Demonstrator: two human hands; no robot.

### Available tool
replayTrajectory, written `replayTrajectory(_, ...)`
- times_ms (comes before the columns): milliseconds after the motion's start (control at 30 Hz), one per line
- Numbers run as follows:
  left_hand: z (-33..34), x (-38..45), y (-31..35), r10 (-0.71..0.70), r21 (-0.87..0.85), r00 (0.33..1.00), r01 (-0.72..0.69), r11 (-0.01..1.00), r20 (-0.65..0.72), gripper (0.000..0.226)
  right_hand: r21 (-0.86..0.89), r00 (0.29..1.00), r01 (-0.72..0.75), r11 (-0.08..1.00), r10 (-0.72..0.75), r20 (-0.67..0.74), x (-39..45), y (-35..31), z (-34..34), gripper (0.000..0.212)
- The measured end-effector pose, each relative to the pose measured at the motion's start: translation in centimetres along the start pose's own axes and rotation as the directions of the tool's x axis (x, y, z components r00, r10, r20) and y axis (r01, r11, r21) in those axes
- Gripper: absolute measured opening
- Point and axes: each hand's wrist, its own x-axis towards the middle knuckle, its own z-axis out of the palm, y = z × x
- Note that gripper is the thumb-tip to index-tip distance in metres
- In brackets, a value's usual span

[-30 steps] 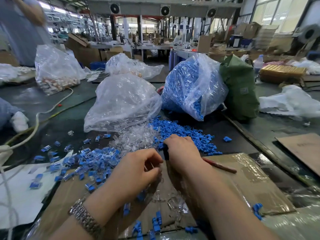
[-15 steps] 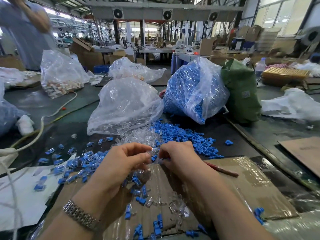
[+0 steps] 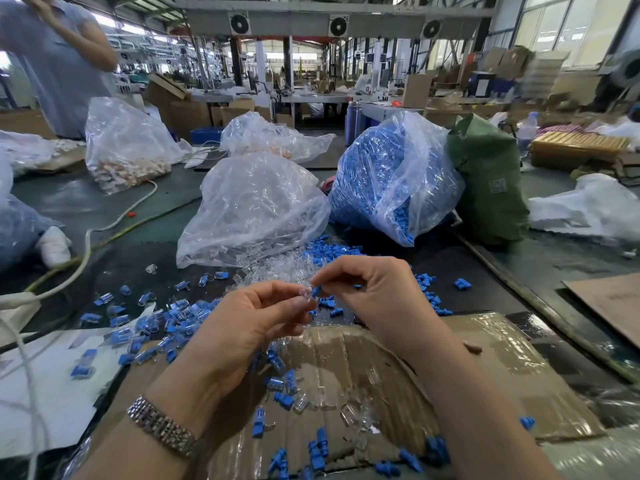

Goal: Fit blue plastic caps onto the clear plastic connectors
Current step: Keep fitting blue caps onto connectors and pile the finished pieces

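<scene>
Head view: left hand [image 3: 242, 327] pinches a clear connector [image 3: 304, 293] at its fingertips, small and see-through. Right beside it, touching, the blue cap [image 3: 316, 291] sits pinched in the right hand [image 3: 374, 292], both raised above the taped cardboard sheet [image 3: 491, 368].

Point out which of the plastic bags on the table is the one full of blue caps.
The bag of blue caps, right of centre beside the green sack. The bag to its left looks clear throughout.
</scene>
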Motion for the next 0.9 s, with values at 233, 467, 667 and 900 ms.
replayTrajectory(233, 0.3, 0.1, -0.1, 0.036, 0.014, 0.999, -0.036, 0.999, -0.009, 0.025, -0.187, 0.993, 0.121, 0.975, -0.115, 0.043, -0.3, -0.9, 0.7, 0.018)
replayTrajectory(467, 0.2, 0.0, -0.2, 0.048, 0.062, 0.999, -0.049, 0.997, 0.012, 0.02, -0.189, 0.988, 0.145, 0.971, -0.134, 0.072, -0.5, -1.4, 0.5, 0.016)
replayTrajectory(667, 0.3, 0.0, 0.0, 0.067, 0.034, 0.997, -0.068, 0.997, 0.028, 0.023, -0.161, 0.995, 0.086, 0.983, -0.077, 0.06, -0.6, -1.7, 0.1, 0.019)
replayTrajectory(900, 0.1, -0.1, 0.1, 0.083, -0.003, 0.996, -0.083, 0.997, 0.026, 0.023, -0.787, 0.833, -0.368, 0.495, 0.552, -0.042, -1.5, -0.6, -2.6, 0.052)
